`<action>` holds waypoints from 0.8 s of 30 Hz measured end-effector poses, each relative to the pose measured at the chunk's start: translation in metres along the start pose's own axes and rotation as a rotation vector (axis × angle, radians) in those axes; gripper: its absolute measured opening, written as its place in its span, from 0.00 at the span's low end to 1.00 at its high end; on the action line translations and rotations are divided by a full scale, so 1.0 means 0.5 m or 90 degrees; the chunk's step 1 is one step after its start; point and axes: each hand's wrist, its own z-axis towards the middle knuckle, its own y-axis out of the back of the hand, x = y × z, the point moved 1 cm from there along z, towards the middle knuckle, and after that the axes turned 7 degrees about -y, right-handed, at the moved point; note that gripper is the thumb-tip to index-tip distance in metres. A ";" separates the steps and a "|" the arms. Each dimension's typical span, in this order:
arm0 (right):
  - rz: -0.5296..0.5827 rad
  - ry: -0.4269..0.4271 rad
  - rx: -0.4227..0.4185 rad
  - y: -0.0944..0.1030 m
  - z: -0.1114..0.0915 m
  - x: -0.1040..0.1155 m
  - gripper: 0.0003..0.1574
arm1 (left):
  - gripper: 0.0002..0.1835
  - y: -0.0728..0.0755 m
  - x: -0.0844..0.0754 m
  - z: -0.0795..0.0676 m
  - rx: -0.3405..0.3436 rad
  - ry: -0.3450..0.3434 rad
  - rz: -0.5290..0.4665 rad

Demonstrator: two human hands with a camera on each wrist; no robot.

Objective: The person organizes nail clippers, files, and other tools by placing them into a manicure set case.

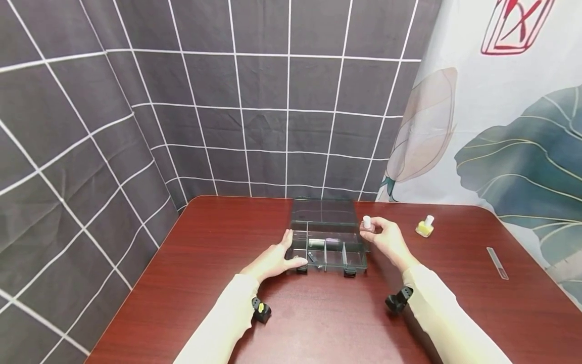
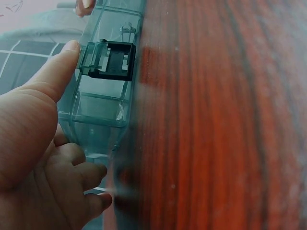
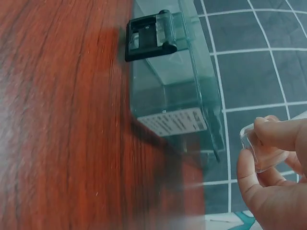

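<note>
A green-tinted clear plastic divider box (image 1: 336,265) sits on the table with its lid (image 1: 323,211) raised at the back. My left hand (image 1: 274,256) rests at its front left corner, the thumb straight along the front rim near a black latch (image 2: 115,60), the other fingers by the left side. Thumb and fingers of my right hand (image 1: 390,241) pinch a nail polish bottle (image 1: 367,226) with a white cap and pinkish contents, just off the box's right side. Inside the box lie a pale item (image 1: 317,243), a dark item (image 1: 334,244) and a small metallic piece (image 1: 311,256).
Farther right on the table (image 1: 291,323) stands a yellow nail polish bottle (image 1: 425,227) with a white cap. A thin flat strip (image 1: 497,263) lies near the right edge. Grey grid cloth (image 1: 259,81) hangs behind the table, with printed fabric (image 1: 514,162) at the right.
</note>
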 end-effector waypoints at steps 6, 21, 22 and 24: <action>-0.007 0.012 0.014 -0.019 0.012 0.007 0.16 | 0.55 0.000 0.000 -0.001 0.003 -0.002 0.004; -0.030 -0.009 0.062 -0.057 0.029 0.034 0.16 | 0.56 0.000 -0.002 0.000 0.009 0.007 0.002; -0.034 -0.007 0.066 -0.060 0.030 0.035 0.16 | 0.56 0.000 -0.001 -0.001 0.007 0.007 0.001; -0.032 -0.006 0.072 -0.066 0.032 0.037 0.15 | 0.56 -0.002 0.001 -0.001 0.003 0.005 0.003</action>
